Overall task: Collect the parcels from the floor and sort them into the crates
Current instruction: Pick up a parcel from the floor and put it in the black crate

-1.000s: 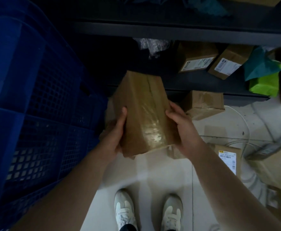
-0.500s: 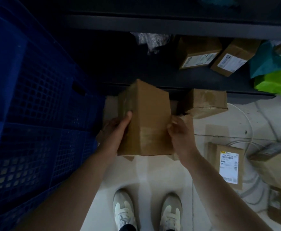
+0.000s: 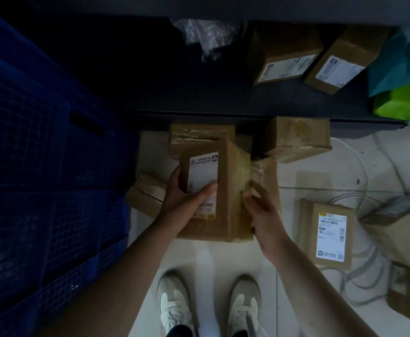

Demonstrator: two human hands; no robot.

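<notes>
The one view comes from a camera worn on the person's head. It faces forward and steeply down, nearly straight at the floor (image 3: 223,259), so the shoes (image 3: 175,310) sit at bottom centre. It is close: the forearms (image 3: 116,276) rise from the lower edge to a box (image 3: 226,190) at mid-frame. The wide lens bends the edges, taking in crates (image 3: 41,166) along the left and a shelf (image 3: 199,100) across the top.
</notes>
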